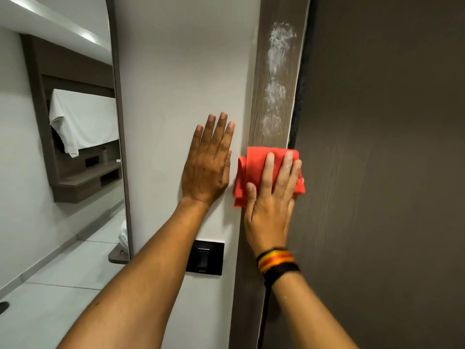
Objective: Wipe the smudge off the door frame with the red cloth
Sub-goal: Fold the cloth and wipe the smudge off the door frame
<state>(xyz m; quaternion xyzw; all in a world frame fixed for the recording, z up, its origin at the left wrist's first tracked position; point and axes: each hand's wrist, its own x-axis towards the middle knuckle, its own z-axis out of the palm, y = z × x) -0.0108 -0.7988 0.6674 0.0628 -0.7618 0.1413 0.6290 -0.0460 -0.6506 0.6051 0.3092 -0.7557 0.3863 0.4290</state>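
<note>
Now two hands: right hand [270,197] flat pressing one red cloth [254,172]; left hand [210,162] spread, empty.

We have one head-worn, wide-angle view, facing forward at close range onto the door frame [273,102] and wall [176,71], with both forearms reaching in from below.

Wall [176,71]: plain off-white, matte. Black switch panel [205,258] mounted low on it. Dark brown door [390,172] at right, wood-grain finish. Full-length mirror [63,147] w/ grey-brown surround at left; reflection shows wall-mounted wood unit [83,182] w/ shelf, white sheet [83,119] draped over upper part. Floor [50,298]: pale tiles, light skirting. Ceiling strip light [85,36] visible in reflection.
</note>
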